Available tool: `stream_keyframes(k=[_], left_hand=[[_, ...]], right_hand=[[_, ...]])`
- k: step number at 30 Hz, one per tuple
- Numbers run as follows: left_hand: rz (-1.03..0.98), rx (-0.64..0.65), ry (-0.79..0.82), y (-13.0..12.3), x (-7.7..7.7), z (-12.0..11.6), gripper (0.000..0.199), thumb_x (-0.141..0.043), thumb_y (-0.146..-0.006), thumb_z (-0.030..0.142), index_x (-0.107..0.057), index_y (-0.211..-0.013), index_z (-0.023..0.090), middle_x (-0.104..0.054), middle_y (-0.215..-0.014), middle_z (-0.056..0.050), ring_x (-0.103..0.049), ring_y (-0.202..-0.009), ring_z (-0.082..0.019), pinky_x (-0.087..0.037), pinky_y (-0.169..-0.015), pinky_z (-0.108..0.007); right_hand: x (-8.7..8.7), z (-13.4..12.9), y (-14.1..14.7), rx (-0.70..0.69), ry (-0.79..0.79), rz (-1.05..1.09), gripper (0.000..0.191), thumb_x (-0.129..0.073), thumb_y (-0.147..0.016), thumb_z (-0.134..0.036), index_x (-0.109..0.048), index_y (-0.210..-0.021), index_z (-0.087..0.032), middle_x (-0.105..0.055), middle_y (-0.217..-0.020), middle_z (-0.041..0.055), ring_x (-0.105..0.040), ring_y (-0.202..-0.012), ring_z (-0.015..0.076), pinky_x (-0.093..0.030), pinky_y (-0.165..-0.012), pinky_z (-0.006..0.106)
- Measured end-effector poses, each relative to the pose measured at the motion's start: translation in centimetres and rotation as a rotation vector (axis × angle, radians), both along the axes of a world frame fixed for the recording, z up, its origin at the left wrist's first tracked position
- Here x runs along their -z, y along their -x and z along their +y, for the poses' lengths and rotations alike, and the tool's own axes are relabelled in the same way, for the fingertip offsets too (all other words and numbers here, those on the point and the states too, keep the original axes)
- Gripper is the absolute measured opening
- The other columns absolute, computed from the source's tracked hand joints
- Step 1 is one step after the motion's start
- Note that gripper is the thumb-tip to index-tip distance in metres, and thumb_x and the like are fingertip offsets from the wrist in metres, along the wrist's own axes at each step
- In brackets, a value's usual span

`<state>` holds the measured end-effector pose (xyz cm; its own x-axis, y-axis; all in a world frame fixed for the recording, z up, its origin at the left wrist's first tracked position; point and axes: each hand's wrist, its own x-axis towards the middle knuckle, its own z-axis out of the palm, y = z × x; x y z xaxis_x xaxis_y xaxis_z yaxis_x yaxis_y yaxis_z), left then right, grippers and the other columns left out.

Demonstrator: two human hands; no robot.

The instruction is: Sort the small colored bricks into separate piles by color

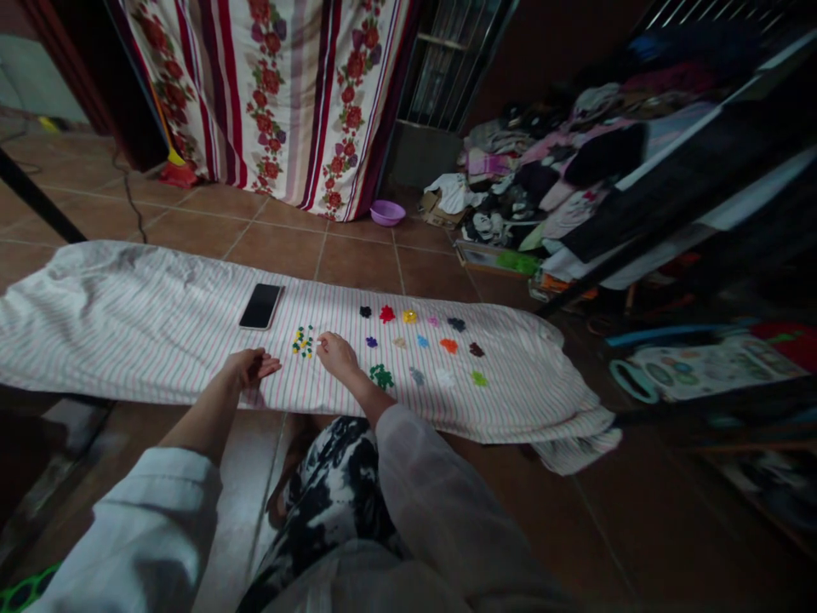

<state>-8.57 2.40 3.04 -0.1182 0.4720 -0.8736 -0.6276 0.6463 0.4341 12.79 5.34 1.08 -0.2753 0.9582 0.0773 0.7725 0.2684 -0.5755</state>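
Observation:
My right hand (338, 356) is closed in a pinch just right of a patch of small green and yellow pieces (302, 342). A tiny white piece (318, 342) shows at its fingertips; its exact kind is too small to tell. Palm up over the near side of the cloth, my left hand (254, 367) has its fingers stretched out and holds nothing I can see. It is left of the green and yellow patch. Small piles sorted by colour lie to the right, among them dark green pieces (381, 375), white pieces (445, 378), red pieces (386, 314) and orange pieces (448, 346).
A striped cloth (159, 332) covers the long, low surface before me. Beyond my left hand lies a phone (261, 306). On the tiled floor behind are a purple basin (387, 213) and a flowered curtain (268, 102). Heaped clothes (542, 170) stand at the back right.

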Motion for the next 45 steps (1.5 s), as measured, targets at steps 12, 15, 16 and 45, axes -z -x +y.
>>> stream_keyframes(k=[12,15,16,45], left_hand=[[0.192,0.057,0.017,-1.6,-1.8,-1.0,0.015,-0.045,-0.094,0.013,-0.058,-0.087,0.01,-0.061,-0.058,-0.005,-0.064,-0.05,-0.015,-0.052,-0.048,-0.018],[0.209,0.058,0.013,-1.7,-1.8,-1.2,0.014,-0.045,-0.094,0.013,-0.059,-0.092,0.01,-0.061,-0.057,-0.003,-0.063,-0.049,-0.015,-0.053,-0.048,-0.018],[0.212,0.059,0.013,-1.8,-1.7,-1.2,0.015,-0.045,-0.094,0.012,-0.059,-0.094,0.009,-0.061,-0.057,-0.003,-0.062,-0.048,-0.015,-0.053,-0.047,-0.019],[0.292,0.068,-0.031,-2.8,-2.0,-2.0,0.018,-0.047,-0.092,0.009,-0.063,-0.101,0.007,-0.061,-0.058,-0.004,-0.063,-0.047,-0.014,-0.052,-0.047,-0.016]], right_hand=[[-0.2,-2.3,-9.5,0.191,-0.156,0.108,0.022,-0.05,-0.089,-0.02,-0.066,-0.104,-0.021,-0.068,-0.097,0.0041,-0.063,-0.087,0.0163,-0.049,-0.085,0.029],[-0.2,-2.8,-13.0,0.224,-0.26,0.113,0.023,-0.05,-0.089,-0.021,-0.068,-0.102,-0.019,-0.068,-0.097,0.0063,-0.062,-0.094,0.018,-0.048,-0.09,0.031],[-0.1,-3.0,-14.2,0.232,-0.293,0.114,0.023,-0.049,-0.089,-0.02,-0.068,-0.101,-0.018,-0.068,-0.1,0.0071,-0.061,-0.096,0.0185,-0.047,-0.092,0.032],[5.1,-5.3,-29.6,0.586,-0.338,-0.041,0.033,-0.043,-0.079,-0.021,-0.071,-0.094,-0.015,-0.073,-0.097,0.0115,-0.065,-0.093,0.0224,-0.046,-0.093,0.039]])
